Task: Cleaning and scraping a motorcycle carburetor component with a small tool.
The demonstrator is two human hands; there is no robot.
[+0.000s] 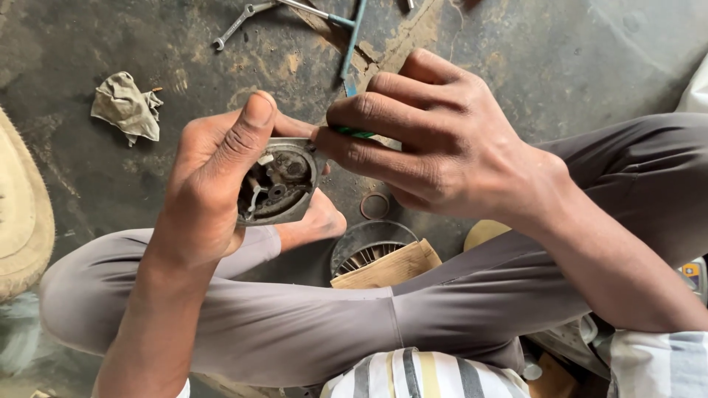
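Left hand [210,184] wraps a small round metal housing [279,184], thumb over its rim, open face turned up so the gears and parts inside show. Right hand [435,144] has its fingers pinched shut on a thin green-handled tool [355,133], tip at the housing's edge (tip itself hidden). On the oily floor [88,184]: crumpled rag [127,107], spanner [237,22], finned round part [366,254] under folded cardboard [387,267].

We look from a single head-worn camera, facing steeply down and close over our crossed legs [310,317] onto the stained floor [590,59] beyond.
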